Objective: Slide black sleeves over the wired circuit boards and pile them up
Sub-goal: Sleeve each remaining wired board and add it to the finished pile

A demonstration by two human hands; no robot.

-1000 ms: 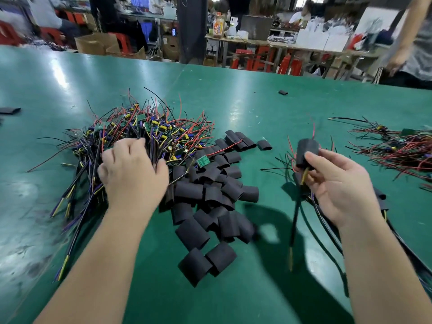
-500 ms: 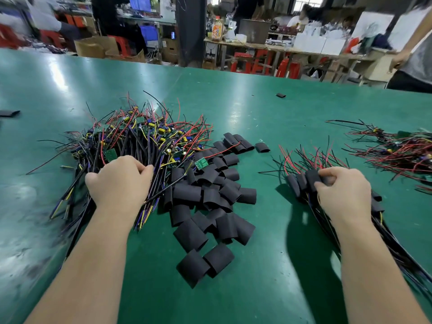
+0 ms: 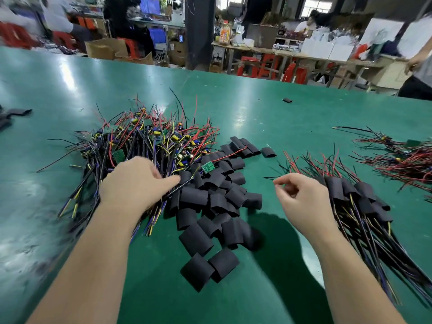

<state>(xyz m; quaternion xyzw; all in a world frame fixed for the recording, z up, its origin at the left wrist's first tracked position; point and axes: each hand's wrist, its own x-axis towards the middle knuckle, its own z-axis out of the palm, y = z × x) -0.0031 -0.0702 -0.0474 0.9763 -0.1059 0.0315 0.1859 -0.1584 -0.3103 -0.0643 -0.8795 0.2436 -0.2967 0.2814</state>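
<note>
Head view: a glossy green tabletop (image 3: 257, 127) is shown, its far edge crossing the upper frame.
Open room: bare green is left between the heap of loose black tube sleeves (image 3: 194, 197) and the pile of sleeved wired boards (image 3: 355, 197) at right.
Task things: a tangle of unsleeved wired circuit boards (image 3: 149, 141) lies left of the sleeves, touching them.
Left hand (image 3: 138, 181): laid on the tangle; fingers blurred, so the grip cannot be told.
Right hand (image 3: 304, 202): raised just beside the sleeved pile; grip loosely curled, nothing held.
Cut off: the sleeved pile's wires, at the right edge.
</note>
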